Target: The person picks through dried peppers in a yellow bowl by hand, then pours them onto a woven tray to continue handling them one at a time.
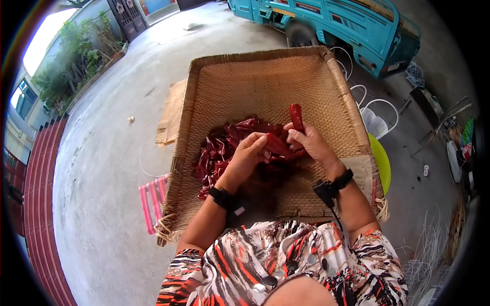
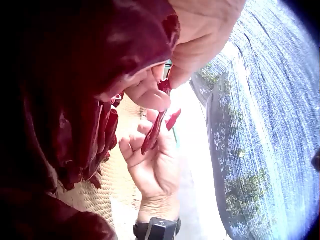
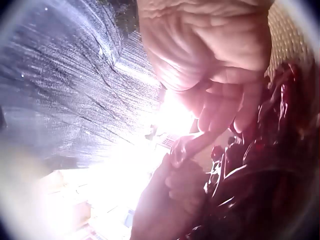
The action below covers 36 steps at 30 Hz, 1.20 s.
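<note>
Dark red, glossy dried peppers (image 1: 219,148) lie heaped in a woven basket (image 1: 260,76); more peppers (image 3: 282,130) show in the right wrist view. Above the heap, the left hand (image 1: 245,158) pinches a red pepper (image 1: 277,145) between thumb and fingers. Close beside it, the right hand (image 1: 312,144) grips another pepper (image 1: 295,116) that points up and away. In the left wrist view, a slim pepper (image 2: 155,131) extends from the left hand (image 2: 200,35) across the right hand (image 2: 159,167). Glare blurs the left hand (image 3: 172,200) below the right hand (image 3: 210,55).
Cardboard (image 1: 171,113) and a pink striped item (image 1: 151,201) are left of the basket. A yellow-green basin (image 1: 380,166) and a white bucket (image 1: 374,123) are at its right. A turquoise cart (image 1: 352,28) stands behind, and red steps (image 1: 45,194) are at far left.
</note>
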Available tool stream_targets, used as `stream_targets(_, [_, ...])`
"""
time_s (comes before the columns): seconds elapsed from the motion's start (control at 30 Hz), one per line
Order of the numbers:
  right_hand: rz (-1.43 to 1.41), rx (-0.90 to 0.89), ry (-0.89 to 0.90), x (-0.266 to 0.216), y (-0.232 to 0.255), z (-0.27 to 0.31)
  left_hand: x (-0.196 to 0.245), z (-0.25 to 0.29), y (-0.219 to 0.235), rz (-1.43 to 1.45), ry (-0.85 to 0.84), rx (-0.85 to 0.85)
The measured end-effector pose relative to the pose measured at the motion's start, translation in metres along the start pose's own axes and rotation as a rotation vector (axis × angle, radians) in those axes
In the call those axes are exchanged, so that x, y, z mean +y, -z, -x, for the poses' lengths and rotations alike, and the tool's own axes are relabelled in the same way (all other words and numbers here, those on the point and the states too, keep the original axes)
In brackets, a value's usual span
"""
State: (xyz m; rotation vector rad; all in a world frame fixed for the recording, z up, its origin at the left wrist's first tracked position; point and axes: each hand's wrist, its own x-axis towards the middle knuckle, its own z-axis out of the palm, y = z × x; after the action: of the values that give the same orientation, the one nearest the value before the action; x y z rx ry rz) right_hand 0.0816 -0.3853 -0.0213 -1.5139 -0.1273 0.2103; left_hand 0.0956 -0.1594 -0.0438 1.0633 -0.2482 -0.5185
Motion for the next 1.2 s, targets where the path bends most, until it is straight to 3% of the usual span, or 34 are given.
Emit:
stream_targets(0.2, [0.283,0.032,-0.006,0.002,0.007,0.01,0.003,0.003,-0.002,-0.029,0.0,-0.025])
stream_targets(0.3, [0.252,0.015,-0.097,-0.001,0.008,0.016,0.0,0.002,0.001,-0.094,0.002,-0.007])
stream_targets(0.4, [0.472,0.067,0.063,-0.004,-0.001,0.025,-0.001,0.003,0.004,-0.232,0.006,-0.03])
stream_targets(0.5, [0.523,0.013,0.156,-0.007,-0.015,0.028,-0.001,0.006,0.001,-0.34,-0.036,-0.035])
stream_targets(0.6, [0.747,-0.016,0.288,0.011,-0.014,0.023,-0.003,0.006,-0.002,-0.372,-0.08,-0.043])
stream_targets(0.77, [0.734,-0.054,0.332,0.023,-0.012,0.022,-0.005,0.006,-0.004,-0.418,-0.059,-0.041])
stream_targets(0.93, [0.666,-0.08,0.351,0.021,-0.008,0.021,-0.003,0.006,0.004,-0.174,0.038,-0.107])
stream_targets(1.07, [0.714,-0.005,0.512,0.02,-0.007,0.018,0.001,0.004,0.0,0.119,0.147,-0.075])
stream_targets(1.17, [0.796,0.057,0.618,0.021,-0.007,0.019,0.002,0.004,-0.001,0.111,0.122,-0.103])
stream_targets(1.2, [0.798,0.059,0.576,0.018,-0.007,0.02,0.003,0.005,0.0,0.078,0.118,-0.124])
